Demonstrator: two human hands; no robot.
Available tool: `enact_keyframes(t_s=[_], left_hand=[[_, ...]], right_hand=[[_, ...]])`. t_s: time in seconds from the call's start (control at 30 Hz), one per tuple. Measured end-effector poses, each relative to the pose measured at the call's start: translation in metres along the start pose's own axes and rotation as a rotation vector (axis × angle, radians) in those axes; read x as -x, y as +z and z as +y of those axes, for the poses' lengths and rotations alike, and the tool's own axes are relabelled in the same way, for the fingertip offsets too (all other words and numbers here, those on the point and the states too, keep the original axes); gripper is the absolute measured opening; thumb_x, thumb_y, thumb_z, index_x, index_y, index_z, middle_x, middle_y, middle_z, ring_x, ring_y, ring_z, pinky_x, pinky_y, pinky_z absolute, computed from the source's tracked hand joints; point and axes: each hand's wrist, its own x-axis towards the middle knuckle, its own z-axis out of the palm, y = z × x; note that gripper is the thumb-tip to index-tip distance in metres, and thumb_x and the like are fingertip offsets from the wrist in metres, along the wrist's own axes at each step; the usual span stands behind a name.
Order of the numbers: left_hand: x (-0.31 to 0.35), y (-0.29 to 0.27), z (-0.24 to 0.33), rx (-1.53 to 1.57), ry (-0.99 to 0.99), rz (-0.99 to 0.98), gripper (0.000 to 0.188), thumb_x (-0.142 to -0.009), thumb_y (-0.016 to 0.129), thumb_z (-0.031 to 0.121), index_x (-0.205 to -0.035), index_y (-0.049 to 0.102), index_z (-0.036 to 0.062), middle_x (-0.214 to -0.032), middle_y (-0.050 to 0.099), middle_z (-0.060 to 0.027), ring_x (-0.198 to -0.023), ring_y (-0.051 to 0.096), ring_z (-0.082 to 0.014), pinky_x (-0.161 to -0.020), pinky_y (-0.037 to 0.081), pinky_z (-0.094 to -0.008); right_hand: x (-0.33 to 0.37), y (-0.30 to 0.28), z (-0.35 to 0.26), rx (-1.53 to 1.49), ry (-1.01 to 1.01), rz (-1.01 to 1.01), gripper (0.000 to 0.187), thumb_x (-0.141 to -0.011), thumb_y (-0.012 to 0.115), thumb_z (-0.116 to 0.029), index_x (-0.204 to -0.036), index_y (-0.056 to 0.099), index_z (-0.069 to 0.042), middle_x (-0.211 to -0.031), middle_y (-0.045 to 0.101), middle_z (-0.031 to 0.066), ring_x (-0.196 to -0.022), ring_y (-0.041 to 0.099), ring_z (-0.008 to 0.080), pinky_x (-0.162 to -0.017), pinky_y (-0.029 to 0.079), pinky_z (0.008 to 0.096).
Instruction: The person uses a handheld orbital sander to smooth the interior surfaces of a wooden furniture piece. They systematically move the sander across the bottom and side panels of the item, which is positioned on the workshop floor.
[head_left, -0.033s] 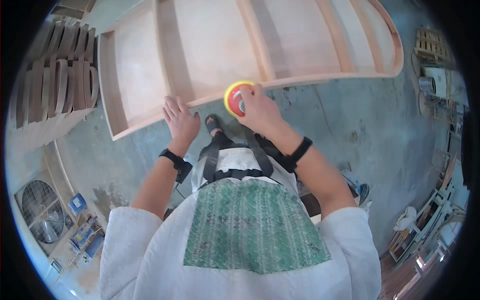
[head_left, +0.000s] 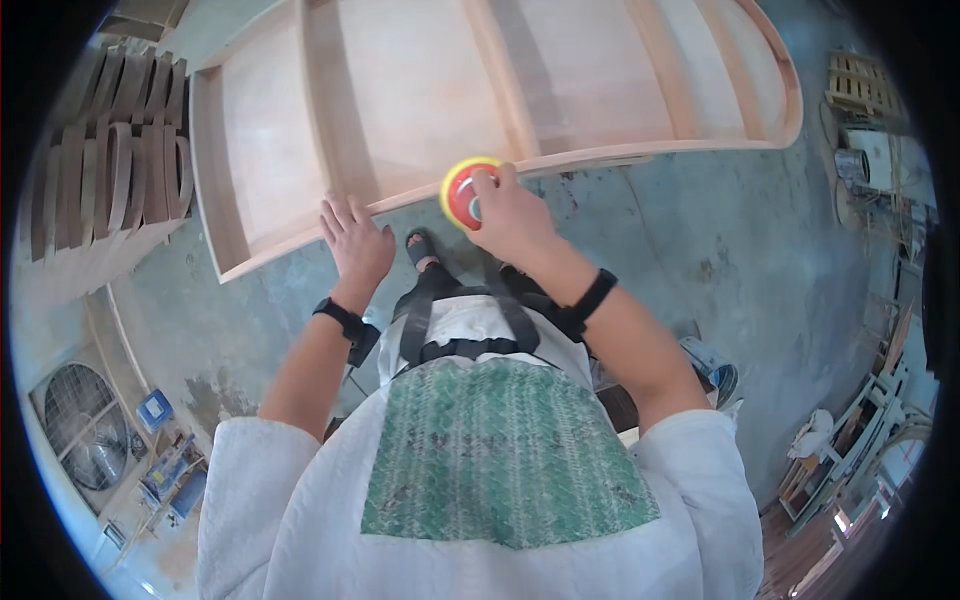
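Same spot, hardly a change

The round red-and-yellow tool (head_left: 462, 188) sits by the near side of the wooden frame (head_left: 620, 152), so work stays there. The right hand (head_left: 515, 215) curls round it; the left hand (head_left: 358, 240) lies open over the frame. Smooth, pale, straight bars (head_left: 505, 85), one round end.

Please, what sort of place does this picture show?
It looks like a woodworking workshop: a ribbed wooden panel, what seems a round sander in the right hand, and stacked curved wooden parts.
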Motion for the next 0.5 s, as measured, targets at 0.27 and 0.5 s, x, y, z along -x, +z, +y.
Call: enact_keyframes(t_s=[0.27,0.5], left_hand=[[-0.003,-0.014,0.061,-0.061,0.069,-0.060,0.093,-0.087,0.082,0.032,-0.156,0.039,-0.0115,-0.153,0.048,-0.0282,-0.154,0.038,-0.0496,-0.132,0.024,-0.0642],[-0.015,-0.023,0.112,-0.040,0.245,-0.077,0.074,-0.087,0.078,0.033,-0.143,0.052,-0.0079,-0.137,0.060,-0.0255,-0.138,0.052,-0.0451,-0.125,0.034,-0.0597]], right_hand=[[0.021,-0.007,0.078,0.021,-0.246,0.121,0.059,-0.081,0.091,-0.022,-0.132,0.060,-0.016,-0.116,0.058,0.0182,-0.097,0.072,0.0411,-0.075,0.062,0.0511],[0.015,-0.032,0.103,-0.045,-0.079,0.191,0.066,-0.077,0.095,-0.025,-0.132,0.060,-0.013,-0.122,0.060,0.0187,-0.104,0.074,0.0409,-0.082,0.064,0.0511]])
